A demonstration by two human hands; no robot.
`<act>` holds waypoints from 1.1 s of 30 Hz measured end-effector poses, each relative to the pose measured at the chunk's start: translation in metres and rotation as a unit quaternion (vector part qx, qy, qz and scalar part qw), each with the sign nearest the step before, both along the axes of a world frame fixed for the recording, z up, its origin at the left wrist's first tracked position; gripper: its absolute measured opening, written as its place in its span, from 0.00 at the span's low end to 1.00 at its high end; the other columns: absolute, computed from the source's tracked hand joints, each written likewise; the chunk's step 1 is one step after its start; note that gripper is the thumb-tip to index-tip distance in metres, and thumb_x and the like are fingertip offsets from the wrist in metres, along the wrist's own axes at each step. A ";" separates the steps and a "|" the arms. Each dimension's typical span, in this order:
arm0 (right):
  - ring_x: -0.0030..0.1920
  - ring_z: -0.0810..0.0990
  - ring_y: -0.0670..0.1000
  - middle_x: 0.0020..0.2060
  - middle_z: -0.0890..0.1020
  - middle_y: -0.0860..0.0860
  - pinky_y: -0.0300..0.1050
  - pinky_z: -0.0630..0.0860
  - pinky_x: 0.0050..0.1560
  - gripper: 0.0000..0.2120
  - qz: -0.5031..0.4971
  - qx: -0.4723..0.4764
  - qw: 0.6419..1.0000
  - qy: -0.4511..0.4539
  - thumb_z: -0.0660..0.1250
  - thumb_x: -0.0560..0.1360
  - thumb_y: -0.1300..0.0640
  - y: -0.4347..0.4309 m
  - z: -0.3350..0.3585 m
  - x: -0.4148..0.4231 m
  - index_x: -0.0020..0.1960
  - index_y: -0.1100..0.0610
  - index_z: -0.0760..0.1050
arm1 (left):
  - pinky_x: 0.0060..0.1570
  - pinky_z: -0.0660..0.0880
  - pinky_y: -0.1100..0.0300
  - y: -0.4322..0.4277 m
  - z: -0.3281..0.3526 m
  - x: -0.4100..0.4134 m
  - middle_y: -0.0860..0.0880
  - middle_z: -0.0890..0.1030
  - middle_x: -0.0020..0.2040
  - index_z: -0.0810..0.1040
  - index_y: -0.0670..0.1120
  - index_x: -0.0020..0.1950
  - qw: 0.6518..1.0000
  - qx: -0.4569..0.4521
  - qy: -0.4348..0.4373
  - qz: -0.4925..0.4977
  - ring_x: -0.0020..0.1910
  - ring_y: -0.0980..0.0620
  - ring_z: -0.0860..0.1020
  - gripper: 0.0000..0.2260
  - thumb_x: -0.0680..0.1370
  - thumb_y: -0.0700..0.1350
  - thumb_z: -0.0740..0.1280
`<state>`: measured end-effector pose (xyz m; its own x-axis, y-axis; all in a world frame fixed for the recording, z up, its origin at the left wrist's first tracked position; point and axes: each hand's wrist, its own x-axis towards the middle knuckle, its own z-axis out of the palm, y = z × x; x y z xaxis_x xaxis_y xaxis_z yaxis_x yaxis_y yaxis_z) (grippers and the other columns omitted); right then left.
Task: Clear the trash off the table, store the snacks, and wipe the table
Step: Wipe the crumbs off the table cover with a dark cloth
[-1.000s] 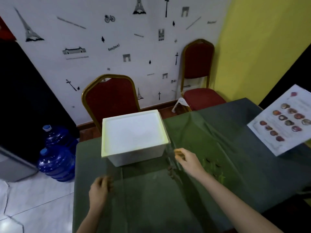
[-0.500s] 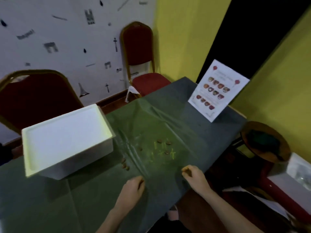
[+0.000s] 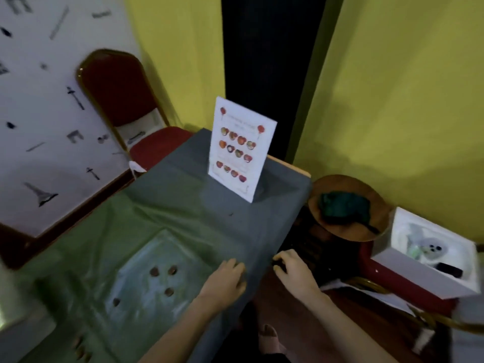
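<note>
Several small brown scraps (image 3: pixel 169 291) lie on the clear plastic sheet (image 3: pixel 146 247) over the grey-green tablecloth (image 3: pixel 235 213). More scraps (image 3: pixel 81 350) sit near the bottom left. My left hand (image 3: pixel 225 280) rests palm down on the cloth by the table's right edge, fingers curled together, nothing visible in it. My right hand (image 3: pixel 293 269) hangs just past that edge over a dark gap, fingers bent; its contents are hidden. A teal rag (image 3: pixel 343 205) lies on a round wooden stool (image 3: pixel 372 229) to the right.
A white open bin (image 3: pixel 408 271) holding trash stands at the right by the yellow wall. An upright picture card (image 3: pixel 241 150) stands on the table's far end. A red chair (image 3: pixel 117 90) is behind the table. The white box's corner (image 3: pixel 4 292) shows at the far left.
My view has swung right, so the white box has left the frame and the bin and stool have come in. Both hands have moved to the table's right edge; the right hand is off it.
</note>
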<state>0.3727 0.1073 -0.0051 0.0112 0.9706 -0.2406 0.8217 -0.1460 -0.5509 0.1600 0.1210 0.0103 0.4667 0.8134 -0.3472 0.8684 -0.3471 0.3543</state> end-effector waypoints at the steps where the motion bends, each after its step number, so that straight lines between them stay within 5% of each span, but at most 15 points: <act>1: 0.50 0.77 0.49 0.55 0.72 0.49 0.40 0.72 0.48 0.10 -0.004 0.002 1.000 -0.004 0.62 0.78 0.55 0.012 0.001 0.017 0.58 0.54 0.75 | 0.58 0.70 0.51 0.017 0.000 0.017 0.43 0.71 0.58 0.70 0.43 0.57 1.000 -0.001 0.018 -0.009 0.60 0.42 0.70 0.14 0.76 0.49 0.59; 7: 0.63 0.72 0.53 0.64 0.69 0.52 0.48 0.73 0.60 0.20 -0.036 -0.003 0.998 -0.044 0.63 0.77 0.54 0.073 -0.007 0.123 0.68 0.54 0.68 | 0.68 0.63 0.43 0.110 -0.003 0.097 0.41 0.56 0.76 0.54 0.52 0.76 0.992 0.030 0.119 -0.024 0.73 0.39 0.58 0.33 0.75 0.56 0.63; 13: 0.75 0.54 0.60 0.75 0.55 0.60 0.59 0.59 0.73 0.39 -0.091 -0.005 0.984 -0.154 0.67 0.73 0.45 0.132 -0.012 0.185 0.76 0.52 0.52 | 0.68 0.53 0.32 0.140 -0.025 0.116 0.45 0.41 0.78 0.45 0.62 0.76 0.987 -0.041 0.156 0.026 0.76 0.38 0.41 0.36 0.74 0.60 0.63; 22: 0.74 0.35 0.65 0.76 0.35 0.56 0.79 0.50 0.64 0.56 -0.198 -0.160 0.958 -0.129 0.68 0.59 0.26 0.215 -0.044 0.233 0.75 0.40 0.41 | 0.68 0.50 0.30 0.147 -0.054 0.120 0.49 0.33 0.77 0.39 0.67 0.73 0.988 -0.060 0.127 0.059 0.75 0.41 0.35 0.39 0.73 0.62 0.64; 25: 0.74 0.34 0.65 0.76 0.36 0.57 0.81 0.49 0.62 0.54 -0.255 -0.187 0.944 -0.093 0.67 0.59 0.25 0.218 -0.066 0.236 0.75 0.38 0.41 | 0.68 0.48 0.29 0.148 -0.056 0.120 0.50 0.32 0.76 0.39 0.68 0.72 0.989 -0.060 0.119 0.066 0.75 0.42 0.33 0.39 0.73 0.61 0.65; 33: 0.72 0.55 0.66 0.72 0.60 0.60 0.71 0.68 0.60 0.26 -0.201 -0.091 0.952 -0.211 0.66 0.75 0.51 0.207 -0.078 0.238 0.70 0.47 0.61 | 0.68 0.46 0.29 0.150 -0.058 0.118 0.50 0.32 0.76 0.39 0.68 0.72 0.990 -0.056 0.102 0.074 0.75 0.43 0.33 0.38 0.74 0.61 0.64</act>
